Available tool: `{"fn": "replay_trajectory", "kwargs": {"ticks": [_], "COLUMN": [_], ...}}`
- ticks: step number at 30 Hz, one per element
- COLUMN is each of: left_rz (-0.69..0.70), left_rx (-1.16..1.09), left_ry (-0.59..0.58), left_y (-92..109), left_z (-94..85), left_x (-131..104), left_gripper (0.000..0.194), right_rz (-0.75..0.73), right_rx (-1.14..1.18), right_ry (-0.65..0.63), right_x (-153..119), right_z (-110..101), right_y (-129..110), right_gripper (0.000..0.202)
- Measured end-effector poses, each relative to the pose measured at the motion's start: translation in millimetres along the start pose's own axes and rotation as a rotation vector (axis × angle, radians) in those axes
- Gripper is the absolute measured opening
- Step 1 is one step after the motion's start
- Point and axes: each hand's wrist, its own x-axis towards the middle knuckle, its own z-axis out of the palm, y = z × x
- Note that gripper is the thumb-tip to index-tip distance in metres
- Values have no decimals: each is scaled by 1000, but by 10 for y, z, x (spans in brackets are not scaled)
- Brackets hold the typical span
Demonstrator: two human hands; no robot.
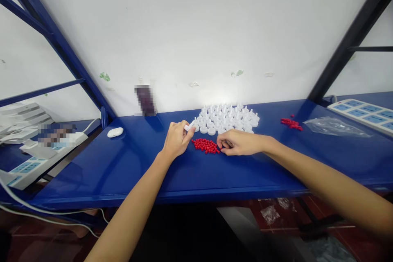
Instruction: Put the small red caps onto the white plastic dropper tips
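Observation:
A crowd of white round caps with thin nozzles (227,118) stands on the blue table. In front of them lies a pile of small red pieces (205,145). My left hand (179,137), left of the pile, pinches a white nozzle cap (189,126) between thumb and fingers. At the pile's right edge, my right hand (235,142) has its fingers curled down, touching the red pieces there; whatever is between its fingertips is too small and hidden to make out.
A smaller red cluster (291,123) and a clear plastic bag (336,127) lie at the right. Power strips (365,114) sit beyond. A white oval case (115,132) is at the left. Metal posts frame the blue table (135,172).

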Motion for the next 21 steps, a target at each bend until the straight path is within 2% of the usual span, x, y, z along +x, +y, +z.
{"fn": "replay_trajectory", "kwargs": {"ticks": [2, 3, 7, 8, 10, 12, 17, 21], "left_rz": [52, 88, 234, 259, 305, 362, 436, 419], "left_rx": [22, 34, 116, 137, 161, 164, 186, 173], "left_ry": [-4, -12, -30, -33, -41, -46, -23, -45], "left_y": [41, 57, 94, 102, 123, 150, 178, 158], "left_z": [13, 23, 74, 83, 94, 96, 109, 130], "left_x": [-12, -16, -20, -19, -17, -18, -29, -26], "left_gripper": [33, 32, 37, 39, 42, 43, 43, 47], "right_rz": [-8, -27, -106, -108, -96, -71, -22, -57], "right_rx": [-31, -52, -26, 17, 107, 196, 373, 408], "right_ry": [24, 88, 573, 664, 759, 767, 637, 695], "right_x": [9, 17, 51, 57, 69, 81, 125, 142], "right_z": [22, 34, 66, 71, 87, 120, 229, 233], "right_y": [18, 22, -29, -53, -96, -119, -98, -85], "right_gripper": [6, 6, 12, 14, 18, 20, 26, 25]}}
